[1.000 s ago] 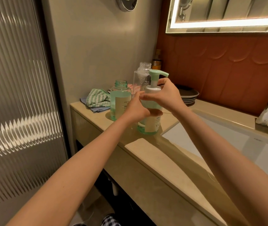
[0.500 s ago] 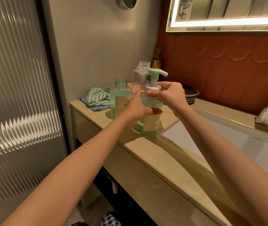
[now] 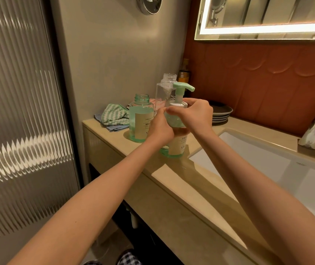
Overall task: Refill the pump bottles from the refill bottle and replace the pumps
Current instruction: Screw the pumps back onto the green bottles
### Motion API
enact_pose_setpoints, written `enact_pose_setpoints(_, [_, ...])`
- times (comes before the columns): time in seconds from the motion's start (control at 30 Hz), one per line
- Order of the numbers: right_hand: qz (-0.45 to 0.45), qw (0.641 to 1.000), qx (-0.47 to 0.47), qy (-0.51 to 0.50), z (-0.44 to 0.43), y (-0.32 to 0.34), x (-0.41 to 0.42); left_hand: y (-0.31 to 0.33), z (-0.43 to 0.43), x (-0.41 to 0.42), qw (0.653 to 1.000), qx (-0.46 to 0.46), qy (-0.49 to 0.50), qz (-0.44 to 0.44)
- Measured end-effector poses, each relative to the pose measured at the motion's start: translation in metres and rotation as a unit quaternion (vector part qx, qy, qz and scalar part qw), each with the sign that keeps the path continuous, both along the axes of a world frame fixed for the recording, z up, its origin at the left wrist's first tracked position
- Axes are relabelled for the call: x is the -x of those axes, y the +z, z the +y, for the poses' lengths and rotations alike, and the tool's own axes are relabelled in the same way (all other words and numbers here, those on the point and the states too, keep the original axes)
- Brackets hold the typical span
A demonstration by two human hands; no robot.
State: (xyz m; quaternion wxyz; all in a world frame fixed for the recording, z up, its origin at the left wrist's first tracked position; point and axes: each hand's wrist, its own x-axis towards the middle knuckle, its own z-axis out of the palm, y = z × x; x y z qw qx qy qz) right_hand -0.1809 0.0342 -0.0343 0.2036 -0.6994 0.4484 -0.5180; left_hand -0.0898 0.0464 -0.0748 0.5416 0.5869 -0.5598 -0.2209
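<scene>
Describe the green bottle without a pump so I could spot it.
Find the beige counter left of the white sink. Toward its far end, beside a striped green cloth, stands the open green bottle. Unlike the pump bottle it has a bare threaded neck, and unlike the clear bottle behind, it is green with a beige label.

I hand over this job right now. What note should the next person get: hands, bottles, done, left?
Left hand grips the body of the near pump bottle, standing on the counter.
Right hand pinches the collar of its green pump.
Done: pump sits on this bottle; tightness unclear.
To do: the second green bottle stands open, no pump on it; the clear bottle behind is open too.
</scene>
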Motion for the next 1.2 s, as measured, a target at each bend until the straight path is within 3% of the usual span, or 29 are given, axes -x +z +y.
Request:
enact_pose_setpoints(0.37, [-0.011, 1.0, 0.004, 0.028, -0.002, -0.007, 0.002, 0.003, 0.006, -0.003, 0.999, -0.017, -0.017, -0.022])
enact_pose_setpoints(0.57, [-0.105, 0.967, -0.162, 0.165, -0.008, -0.009, 0.027, 0.014, 0.011, 0.014, 0.999, 0.017, -0.024, -0.024])
enact_pose_setpoints(0.73, [-0.081, 0.964, -0.16, 0.194, -0.019, 0.013, 0.066, 0.041, -0.004, 0.042, 0.998, 0.024, -0.066, -0.001])
enact_pose_setpoints(0.97, [-0.077, 0.971, -0.217, 0.068, -0.04, 0.02, 0.131, 0.052, -0.056, 0.096, 0.995, 0.0, -0.102, -0.014])
enact_pose_setpoints(1.2, [-0.097, 0.973, -0.196, -0.073, -0.074, 0.024, 0.175, 0.053, -0.112, 0.148, 0.986, -0.037, -0.161, -0.038])
